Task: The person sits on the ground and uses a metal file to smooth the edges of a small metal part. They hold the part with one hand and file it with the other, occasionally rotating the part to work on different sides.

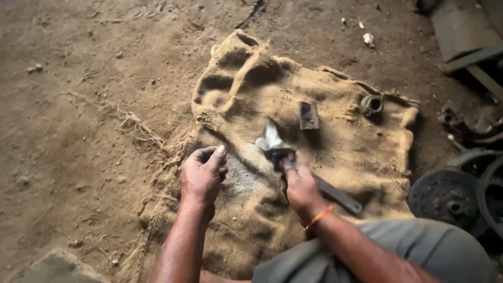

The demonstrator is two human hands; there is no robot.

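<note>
Biggest worry first: the burlap sack (325, 157) is the whole work surface, spread rumpled over the dirt floor (78, 131). It's soft and creased, so anything struck or pressed on it could rock or skid, imo, and small bits could drop into the folds or the dust.

Next, the right hand (301, 191). It's closed tight round a dark tool handle, w/ the dark head (279, 154) just past the knuckles and a pale, blurred metal piece (270, 137) sticking up beyond that. The blur reads as motion. If the grip slips, that piece swings toward the left hand, which is close by. Can't tell whether the pale piece is part of the tool or a separate thing caught in it.

A long flat metal bar (338, 195) lies on the sack under or beside the right wrist, running out to the right. Could get knocked or roll the wrist.

Left hand (203, 175): loosely curled, fingers bent in, thumb up, resting on the sack. It seems to hold nothing, though the palm side is hidden. It sits just left of the tool head, apart, not touching.

Smaller loose parts further up the sack, well clear of both hands: a rusty flat bracket (308, 115) and a short ring-shaped fitting (371, 105) near the far edge, which prob. could roll off.

Off to the right, dark round machine parts (445, 196) on the floor near the knee.
</note>
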